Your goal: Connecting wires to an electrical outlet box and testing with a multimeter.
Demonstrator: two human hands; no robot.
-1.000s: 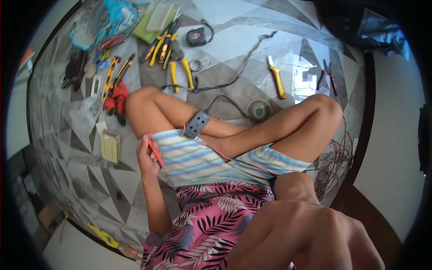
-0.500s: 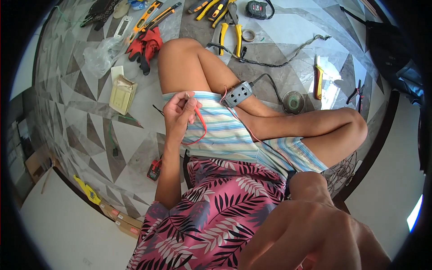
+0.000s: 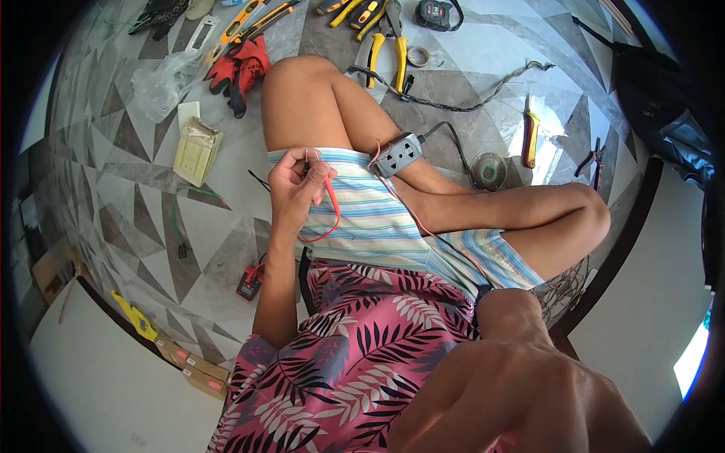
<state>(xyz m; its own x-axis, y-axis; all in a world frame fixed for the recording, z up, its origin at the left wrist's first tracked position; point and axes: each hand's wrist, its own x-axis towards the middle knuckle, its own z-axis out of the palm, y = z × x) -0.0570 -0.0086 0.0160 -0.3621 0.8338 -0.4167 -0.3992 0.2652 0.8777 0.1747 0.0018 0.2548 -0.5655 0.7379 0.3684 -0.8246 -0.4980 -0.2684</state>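
My left hand (image 3: 300, 181) is closed in a pinch above the striped shorts (image 3: 362, 219). In it is a red test probe (image 3: 331, 195), whose lead loops over the lap; thin metal tips show at the fingertips. A black lead (image 3: 258, 180) emerges on the hand's other side. Beside the left forearm, the red-and-black multimeter (image 3: 249, 282) lies on the floor. My right hand (image 3: 529, 385) looms large at the lower right, close to the camera, its fingers hidden. A grey socket block (image 3: 399, 155) rests against the leg, with thin reddish wire running down to the lap.
Yellow-handled pliers (image 3: 375, 57), a tape measure (image 3: 436, 13), a tape roll (image 3: 417, 56) and twisted cable (image 3: 468, 109) lie ahead. A red glove (image 3: 245, 72), plastic bag (image 3: 162, 87) and cream switch plate (image 3: 198, 155) are left. At right are a utility knife (image 3: 532, 140) and black bag (image 3: 657, 106).
The view has shifted slightly, so most things sit a little further left. The left hand keeps its pinch on the probe; the right hand stays raised near the camera.
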